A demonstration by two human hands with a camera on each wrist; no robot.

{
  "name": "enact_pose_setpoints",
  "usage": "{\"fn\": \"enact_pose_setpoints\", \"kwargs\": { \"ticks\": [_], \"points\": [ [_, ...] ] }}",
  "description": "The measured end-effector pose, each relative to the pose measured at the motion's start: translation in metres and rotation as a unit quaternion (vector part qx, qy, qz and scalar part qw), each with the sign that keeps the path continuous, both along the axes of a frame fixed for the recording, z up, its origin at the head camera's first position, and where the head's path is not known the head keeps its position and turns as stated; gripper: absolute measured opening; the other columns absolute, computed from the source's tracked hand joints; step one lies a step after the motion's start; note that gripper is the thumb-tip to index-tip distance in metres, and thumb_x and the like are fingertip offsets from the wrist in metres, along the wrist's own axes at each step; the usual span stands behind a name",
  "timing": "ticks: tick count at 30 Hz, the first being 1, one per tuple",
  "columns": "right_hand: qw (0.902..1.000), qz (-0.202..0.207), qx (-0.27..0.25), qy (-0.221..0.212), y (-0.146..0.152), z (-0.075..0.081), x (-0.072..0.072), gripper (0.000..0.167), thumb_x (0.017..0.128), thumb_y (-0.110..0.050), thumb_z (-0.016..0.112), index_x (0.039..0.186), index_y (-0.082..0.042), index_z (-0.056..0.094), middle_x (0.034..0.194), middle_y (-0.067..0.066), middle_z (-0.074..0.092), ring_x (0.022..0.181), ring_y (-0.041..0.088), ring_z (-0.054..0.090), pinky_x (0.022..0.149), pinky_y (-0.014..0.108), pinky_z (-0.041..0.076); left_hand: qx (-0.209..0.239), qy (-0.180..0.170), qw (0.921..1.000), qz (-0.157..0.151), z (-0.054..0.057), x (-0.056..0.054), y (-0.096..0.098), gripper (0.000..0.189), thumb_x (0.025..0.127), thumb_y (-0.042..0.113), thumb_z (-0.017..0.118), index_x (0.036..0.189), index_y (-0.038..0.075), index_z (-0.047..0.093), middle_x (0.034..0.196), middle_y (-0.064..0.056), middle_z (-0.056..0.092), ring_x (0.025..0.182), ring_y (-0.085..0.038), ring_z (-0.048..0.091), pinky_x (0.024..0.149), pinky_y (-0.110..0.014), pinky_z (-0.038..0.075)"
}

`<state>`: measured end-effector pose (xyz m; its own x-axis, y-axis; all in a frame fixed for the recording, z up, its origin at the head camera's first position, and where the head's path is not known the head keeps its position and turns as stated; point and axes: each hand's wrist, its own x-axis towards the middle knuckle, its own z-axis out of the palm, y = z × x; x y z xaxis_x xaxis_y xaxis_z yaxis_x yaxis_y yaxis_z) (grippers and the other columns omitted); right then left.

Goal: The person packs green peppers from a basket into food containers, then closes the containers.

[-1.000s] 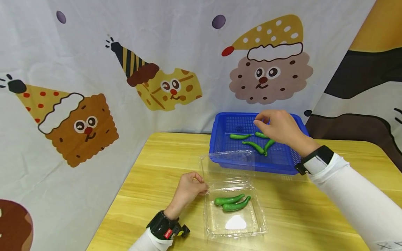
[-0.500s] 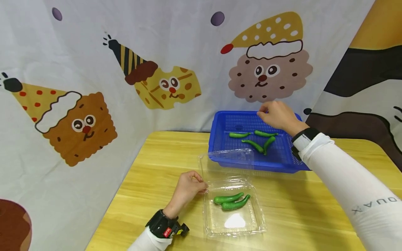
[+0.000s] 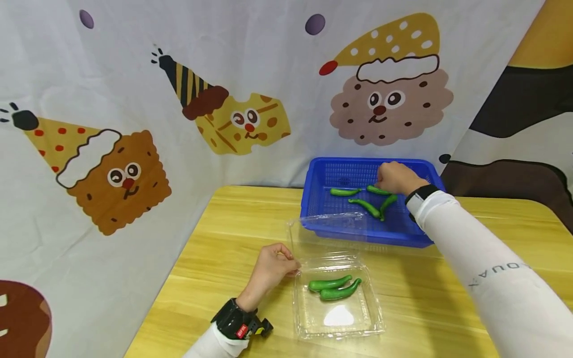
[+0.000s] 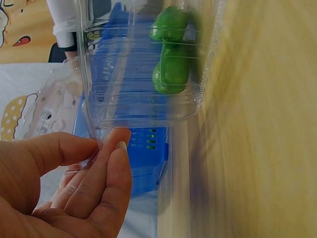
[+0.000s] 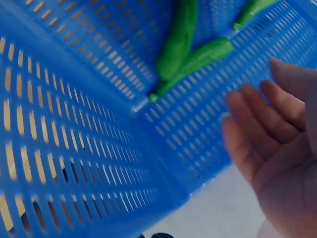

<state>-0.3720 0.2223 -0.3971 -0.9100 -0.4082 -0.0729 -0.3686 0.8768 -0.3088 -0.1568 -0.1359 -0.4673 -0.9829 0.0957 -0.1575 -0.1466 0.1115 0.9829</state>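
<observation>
My left hand (image 3: 275, 266) pinches the side edge of a clear plastic clamshell box (image 3: 373, 320) near its hinge, thumb against fingers in the left wrist view. The box lies with its lid tipped back toward a blue basket (image 3: 322, 226). Two long green peppers (image 3: 339, 292) lie side by side in its base. My right hand (image 3: 398, 178) is down inside the basket at its back right, over a green pepper (image 3: 375, 190). In the right wrist view its fingers (image 5: 257, 119) are loosely bent and apart, holding nothing. Several green peppers (image 5: 203, 55) lie on the basket floor.
The basket's slotted walls (image 5: 64, 114) rise around my right hand. The box lid (image 3: 327, 233) overlaps the basket's front rim in the head view. A wooden table (image 3: 224, 223) bears both. Behind it hangs a printed cloth (image 3: 259, 54).
My right hand has shifted over the basket, then lowered toward the pepper at the back. My left hand keeps its pinch on the box edge.
</observation>
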Motion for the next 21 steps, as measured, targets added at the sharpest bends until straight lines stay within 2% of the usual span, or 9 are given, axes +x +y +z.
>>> {"fn": "enact_pose_setpoints", "kwargs": {
  "ticks": [5,9,14,21],
  "points": [
    [0.9976,-0.021,0.043,-0.050,-0.004,-0.010,-0.001,0.035,0.094,-0.012,0.075,0.067,-0.011,0.054,0.065,-0.001,0.043,0.059,0.018,0.047,0.056,0.032,0.044,-0.006,0.002,1.0000,-0.002,-0.001,-0.002,-0.001,0.016,0.083,-0.011,0.073,0.087,-0.003,0.060,0.081,-0.018,0.076,0.069,-0.019,0.074,0.070,-0.038,0.068],
    [0.9962,-0.038,0.054,-0.057,-0.007,-0.013,0.001,0.027,0.094,-0.011,0.076,0.075,-0.006,0.058,0.071,0.004,0.048,0.066,0.023,0.052,0.061,0.036,0.047,-0.010,0.002,0.9999,0.000,-0.002,-0.003,-0.001,0.016,0.083,-0.011,0.073,0.087,-0.003,0.060,0.081,-0.017,0.076,0.069,-0.019,0.074,0.070,-0.036,0.068],
    [0.9945,-0.067,0.052,-0.062,-0.003,-0.019,0.004,0.020,0.094,-0.010,0.069,0.078,-0.003,0.059,0.074,0.011,0.057,0.066,0.028,0.057,0.061,0.043,0.051,-0.014,0.002,0.9999,-0.002,0.000,-0.002,-0.001,0.016,0.083,-0.011,0.073,0.088,-0.003,0.060,0.081,-0.016,0.076,0.070,-0.021,0.075,0.069,-0.036,0.068],
    [0.9912,-0.103,0.058,-0.061,0.004,-0.032,0.007,0.028,0.094,-0.021,0.074,0.078,-0.002,0.062,0.084,0.019,0.067,0.083,0.039,0.067,0.079,0.060,0.057,-0.019,-0.005,0.9998,0.000,-0.001,-0.002,-0.002,0.016,0.083,-0.011,0.072,0.088,-0.003,0.060,0.081,-0.017,0.076,0.070,-0.021,0.075,0.071,-0.038,0.068]
  ]
}}
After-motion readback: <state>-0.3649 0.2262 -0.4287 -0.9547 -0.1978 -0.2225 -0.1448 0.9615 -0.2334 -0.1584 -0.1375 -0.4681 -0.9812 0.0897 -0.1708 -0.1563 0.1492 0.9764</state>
